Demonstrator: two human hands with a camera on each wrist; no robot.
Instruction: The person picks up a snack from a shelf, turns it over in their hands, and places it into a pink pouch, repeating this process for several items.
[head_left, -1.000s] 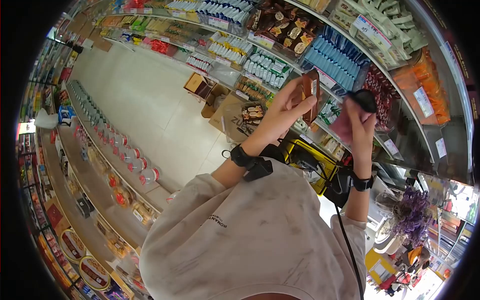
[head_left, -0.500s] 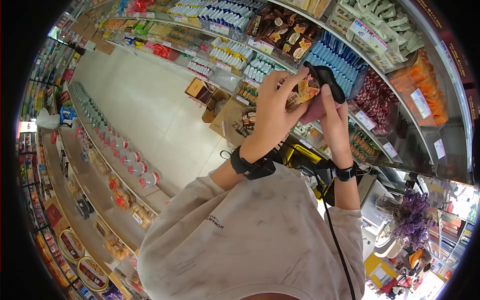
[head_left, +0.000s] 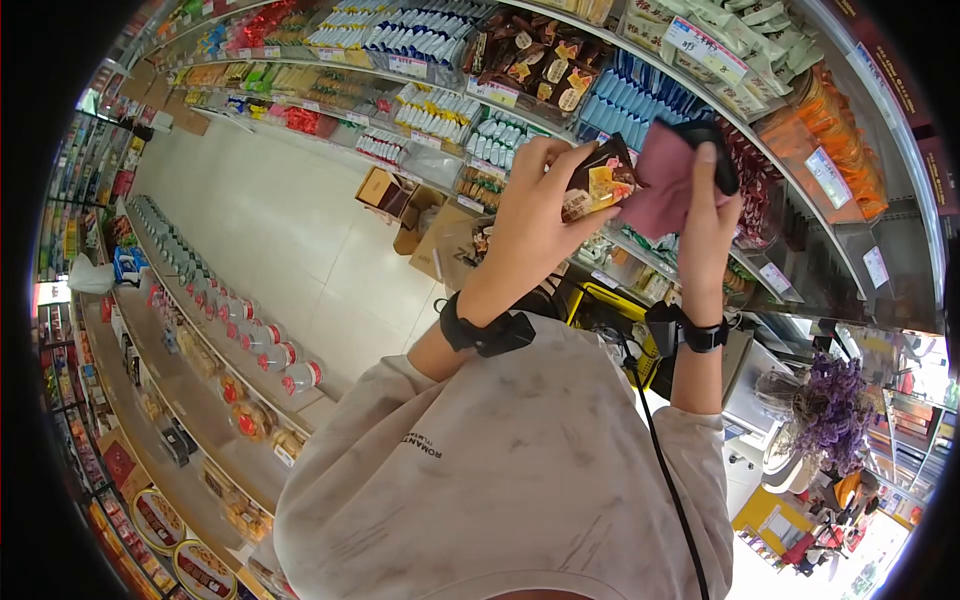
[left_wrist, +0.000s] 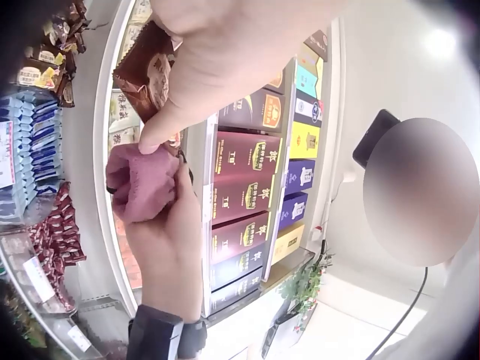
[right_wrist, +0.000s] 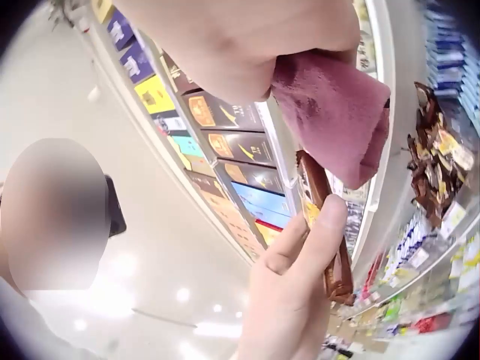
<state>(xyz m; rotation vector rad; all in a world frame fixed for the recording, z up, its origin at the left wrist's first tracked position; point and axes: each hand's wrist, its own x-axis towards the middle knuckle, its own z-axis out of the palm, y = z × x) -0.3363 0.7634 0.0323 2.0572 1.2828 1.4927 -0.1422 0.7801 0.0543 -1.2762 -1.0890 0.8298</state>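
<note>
A brown snack packet with a yellow-orange picture on its face is held between the thumb and fingers of my left hand. My right hand grips a dusky pink cloth, with a black piece behind it, just right of the packet. In the left wrist view the cloth bunches directly below the left thumb. The right wrist view shows the cloth hanging over the upper end of the packet, which appears edge-on there.
Shelf bins ahead hold similar brown packets, blue packets and orange packets. A yellow basket is below my hands. Cardboard boxes stand on the aisle floor, and red-lidded jars line the left shelf. Dried purple flowers are at the right.
The cloth came left against the packet, then shifted back to the right. The packet has turned from edge-on to show its printed face in the head view.
</note>
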